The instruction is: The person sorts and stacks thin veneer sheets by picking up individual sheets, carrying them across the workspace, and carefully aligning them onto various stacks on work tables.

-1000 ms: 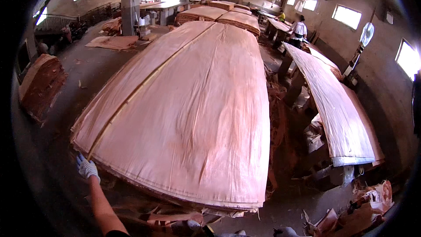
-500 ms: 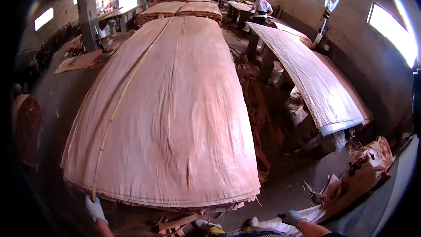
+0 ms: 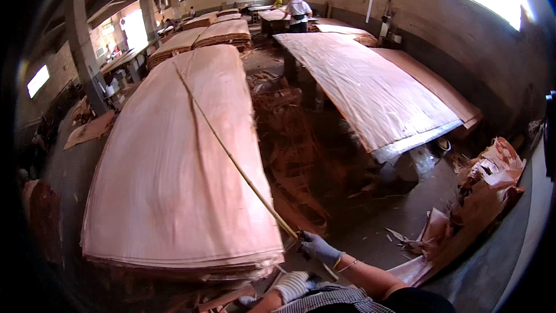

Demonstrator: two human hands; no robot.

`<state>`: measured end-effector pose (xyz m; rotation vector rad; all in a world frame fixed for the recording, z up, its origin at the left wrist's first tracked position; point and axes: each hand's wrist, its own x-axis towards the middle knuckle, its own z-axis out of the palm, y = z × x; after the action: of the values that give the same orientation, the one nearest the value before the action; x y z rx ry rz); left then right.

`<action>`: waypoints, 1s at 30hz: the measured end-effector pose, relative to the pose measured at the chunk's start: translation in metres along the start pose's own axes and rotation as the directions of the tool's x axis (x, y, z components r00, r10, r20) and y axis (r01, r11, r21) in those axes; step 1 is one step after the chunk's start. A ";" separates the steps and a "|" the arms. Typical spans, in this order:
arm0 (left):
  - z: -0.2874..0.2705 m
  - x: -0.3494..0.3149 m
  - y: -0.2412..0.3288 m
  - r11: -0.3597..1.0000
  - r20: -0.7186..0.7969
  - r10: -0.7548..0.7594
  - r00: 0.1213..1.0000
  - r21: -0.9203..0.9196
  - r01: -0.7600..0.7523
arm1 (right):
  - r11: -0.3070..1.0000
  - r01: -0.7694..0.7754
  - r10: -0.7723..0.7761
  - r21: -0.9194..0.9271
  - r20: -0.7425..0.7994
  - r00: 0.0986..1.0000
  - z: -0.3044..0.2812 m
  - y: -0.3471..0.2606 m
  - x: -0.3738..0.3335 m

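A long thin bamboo pole point(image 3: 231, 159) lies slantwise over a tall stack of pinkish wood veneer sheets point(image 3: 156, 197). Its thick near end reaches past the stack's right front corner, where my right hand point(image 3: 318, 248), in a grey glove, is closed around it. The far tip rests near the top of the stack, beside a lengthwise ridge in the upper sheet. My left hand point(image 3: 298, 285), gloved with a pale striped cuff, is drawn in across my body, below my right hand. Its fingers are hidden, so its grip does not show.
On the right, a long table bears a pale veneer sheet point(image 3: 376, 95). Torn veneer scraps point(image 3: 292, 156) litter the floor between stack and table, with a crumpled heap point(image 3: 486, 179) at far right. More veneer stacks point(image 3: 223, 35) and a person in white point(image 3: 298, 11) are farther back.
The pole has passed from my left hand to my right, its near end swinging from the stack's left side to its right. My left hand has come in toward my body. The view has turned right.
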<state>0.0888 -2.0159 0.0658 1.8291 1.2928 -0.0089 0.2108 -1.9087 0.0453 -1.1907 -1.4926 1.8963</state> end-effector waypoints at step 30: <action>-0.120 0.733 0.209 0.849 -0.541 -0.529 0.654 -0.342 0.403 | 0.831 -0.259 0.022 -0.492 -0.436 0.900 -0.592 0.098 -0.197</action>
<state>0.5331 -1.3981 -0.0623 1.3045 2.1341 0.4648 0.8245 -1.7660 -0.0025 -1.8705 -1.7749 1.1927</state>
